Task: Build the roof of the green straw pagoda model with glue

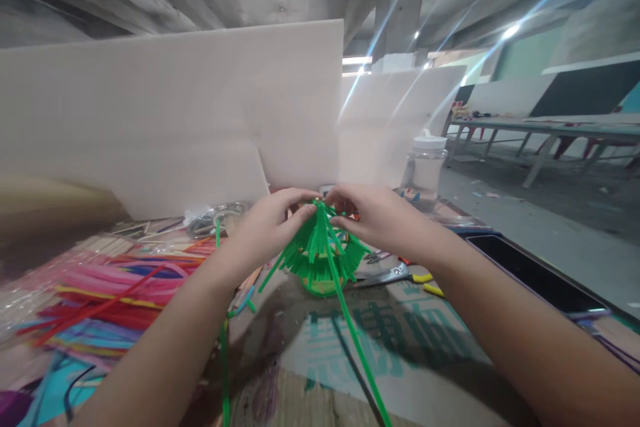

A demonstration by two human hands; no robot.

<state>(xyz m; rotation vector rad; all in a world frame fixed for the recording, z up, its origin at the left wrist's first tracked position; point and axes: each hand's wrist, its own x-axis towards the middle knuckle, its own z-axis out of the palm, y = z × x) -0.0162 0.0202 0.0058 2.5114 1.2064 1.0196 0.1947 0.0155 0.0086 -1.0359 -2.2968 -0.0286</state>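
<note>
A green tree-like shape made of pipe cleaners [320, 253] stands upright at the centre, with layered fringes round it. My left hand [273, 217] has its thumb and fingers closed on the top of the shape from the left. From the right, my right hand [365, 213] has curled fingers closed at the same top. A long green pipe cleaner [356, 337] runs from the top down toward the near edge. Exactly what each fingertip pinches is too small to make out.
Colourful pipe cleaners [115, 287] lie at left. Scissors [395, 275] with yellow handles rest right of the shape. A clear jar [425, 170] stands behind, and a dark phone [535, 273] lies at right. White boards [300, 107] rise behind.
</note>
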